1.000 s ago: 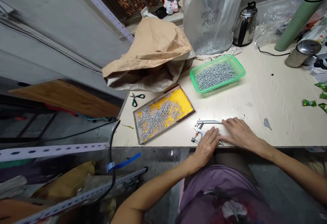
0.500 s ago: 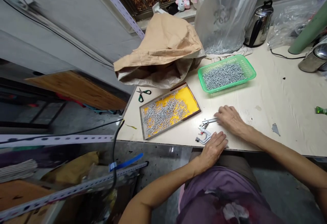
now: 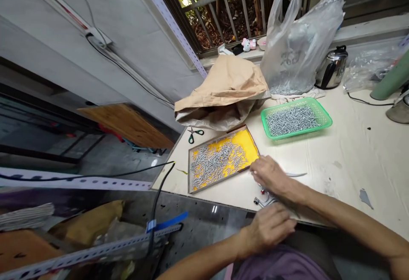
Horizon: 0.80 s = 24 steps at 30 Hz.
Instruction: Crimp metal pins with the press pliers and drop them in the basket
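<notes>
A silver plier-like hand tool [image 3: 267, 200] with a curved C-shaped jaw and a small red part lies at the table's front edge, partly covered by my hands. My left hand [image 3: 270, 228] is closed at its lower side, by the handle end. Across the tool's upper part reaches my right hand [image 3: 270, 175], fingers bent together at the tray's right corner; what they pinch, if anything, is hidden. One long handle [image 3: 296, 174] shows behind my right wrist. The shallow tray [image 3: 251, 139] has a yellow bottom and many small silver metal pins [image 3: 215, 160] spread over it.
Behind the tray are a green basket [image 3: 326, 121] full of similar pins, an open brown paper bag [image 3: 230, 75] and a clear plastic bag [image 3: 297, 54]. Green-handled scissors [image 3: 193, 135] lie at left. A metal kettle [image 3: 332, 67] stands at the back right. A black cable [image 3: 155, 194] hangs past the table's left edge.
My right hand has moved left from the tool's upper handle to the tray's corner, now covering part of the tool. My left hand's fingers have curled more. The head view has tilted up.
</notes>
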Tool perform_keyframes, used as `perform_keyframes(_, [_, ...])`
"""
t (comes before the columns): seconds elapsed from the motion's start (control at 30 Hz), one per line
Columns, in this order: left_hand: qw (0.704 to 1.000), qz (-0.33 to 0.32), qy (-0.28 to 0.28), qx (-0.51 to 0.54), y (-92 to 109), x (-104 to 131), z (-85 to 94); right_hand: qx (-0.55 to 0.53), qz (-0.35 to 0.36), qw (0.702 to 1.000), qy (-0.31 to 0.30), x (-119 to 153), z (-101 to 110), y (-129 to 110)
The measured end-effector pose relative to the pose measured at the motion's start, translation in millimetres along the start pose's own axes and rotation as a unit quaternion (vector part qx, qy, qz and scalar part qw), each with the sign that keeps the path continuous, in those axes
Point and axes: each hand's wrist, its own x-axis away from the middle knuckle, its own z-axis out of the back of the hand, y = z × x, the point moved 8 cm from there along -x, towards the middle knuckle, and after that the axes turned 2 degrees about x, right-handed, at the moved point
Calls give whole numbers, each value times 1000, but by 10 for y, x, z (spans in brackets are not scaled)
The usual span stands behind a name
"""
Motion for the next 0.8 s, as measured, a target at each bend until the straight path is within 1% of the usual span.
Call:
perform_keyframes(0.07, [1000, 2, 30, -8, -95, -55, 190, 16, -59, 995, 83, -62, 383, 381])
perform_keyframes(0.1, [999, 15, 49, -16, -190, -121, 287, 30, -83, 989, 116, -85, 566, 567])
perform_keyframes(0.17, [990, 91, 98, -51, -511, -315, 486, 71, -120, 976, 166, -103, 894, 878])
perform_keyframes(0.2, [983, 131, 110, -66, -692, -432, 559, 95, -135, 969, 185, -92, 1029, 989])
perform_keyframes(0.23, [978, 160, 109, -80, -859, -558, 604, 116, -148, 962, 198, -68, 1135, 1065])
perform_keyframes(0.3, [971, 196, 84, -108, -1145, -780, 646, 137, -159, 955, 211, 18, 1238, 1116])
perform_keyframes(0.37, [969, 211, 39, -121, -1345, -899, 641, 121, -147, 961, 201, 139, 1181, 1073])
perform_keyframes(0.43, [971, 209, -4, -118, -1449, -891, 628, 85, -124, 973, 173, 282, 998, 1003])
perform_keyframes(0.5, [974, 195, -33, -110, -1471, -802, 627, 48, -109, 982, 144, 436, 767, 954])
perform_keyframes(0.57, [977, 178, -51, -106, -1449, -696, 624, 19, -107, 986, 125, 580, 560, 937])
perform_keyframes(0.63, [977, 172, -65, -106, -1432, -617, 601, -2, -110, 987, 120, 695, 420, 925])
perform_keyframes(0.7, [974, 184, -74, -107, -1442, -581, 566, -15, -108, 986, 123, 775, 363, 891])
perform_keyframes(0.8, [972, 195, -84, -99, -1447, -587, 506, -23, -100, 986, 134, 854, 395, 806])
